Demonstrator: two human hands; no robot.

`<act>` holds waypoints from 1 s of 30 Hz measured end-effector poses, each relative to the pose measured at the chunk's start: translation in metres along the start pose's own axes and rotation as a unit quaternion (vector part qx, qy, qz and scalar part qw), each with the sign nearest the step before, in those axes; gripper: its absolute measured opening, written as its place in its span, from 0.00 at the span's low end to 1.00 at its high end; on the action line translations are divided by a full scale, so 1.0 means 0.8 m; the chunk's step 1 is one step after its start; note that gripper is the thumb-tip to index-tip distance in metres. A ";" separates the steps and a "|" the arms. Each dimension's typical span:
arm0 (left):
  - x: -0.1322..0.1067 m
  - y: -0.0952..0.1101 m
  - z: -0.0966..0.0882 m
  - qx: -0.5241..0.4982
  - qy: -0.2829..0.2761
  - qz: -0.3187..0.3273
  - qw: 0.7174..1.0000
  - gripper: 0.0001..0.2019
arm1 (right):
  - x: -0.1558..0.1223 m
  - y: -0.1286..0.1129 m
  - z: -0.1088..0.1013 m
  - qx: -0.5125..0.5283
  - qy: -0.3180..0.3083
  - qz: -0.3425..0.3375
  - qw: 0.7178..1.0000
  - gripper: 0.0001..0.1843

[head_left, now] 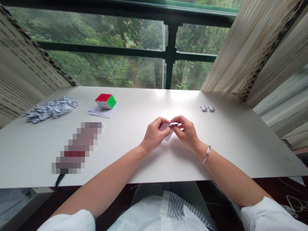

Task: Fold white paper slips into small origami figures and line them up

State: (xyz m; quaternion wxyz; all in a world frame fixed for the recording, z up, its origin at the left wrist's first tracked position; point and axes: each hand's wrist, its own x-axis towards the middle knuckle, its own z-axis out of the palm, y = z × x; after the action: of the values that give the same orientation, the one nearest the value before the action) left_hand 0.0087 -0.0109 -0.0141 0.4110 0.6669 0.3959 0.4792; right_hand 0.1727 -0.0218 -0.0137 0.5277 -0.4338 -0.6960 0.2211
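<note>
A small piece of white paper is held up between both hands over the middle of the white table. Its upper edge is bent over in a fold, and a flap hangs below the fingers. My left hand pinches the paper's left side with thumb and fingers. On the right side, my right hand grips the folded edge, its fingertips close to those of the left. Parts of the paper are hidden behind the fingers.
A heap of folded paper pieces lies at the far left. Beside it a puzzle cube rests on paper sheets. Two folded paper pieces sit at the back right. A blurred-out long object lies front left. A window stands behind.
</note>
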 end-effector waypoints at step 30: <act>-0.010 0.014 0.004 -0.063 0.108 0.031 0.992 0.10 | -0.010 -0.003 0.012 0.079 0.089 0.012 0.993 0.12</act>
State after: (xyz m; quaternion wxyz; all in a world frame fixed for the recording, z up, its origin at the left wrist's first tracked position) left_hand 0.0116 -0.0227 -0.0070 0.3921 0.5961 0.3860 0.5848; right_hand 0.1631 -0.0286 -0.0194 0.6176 -0.4174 -0.6212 0.2417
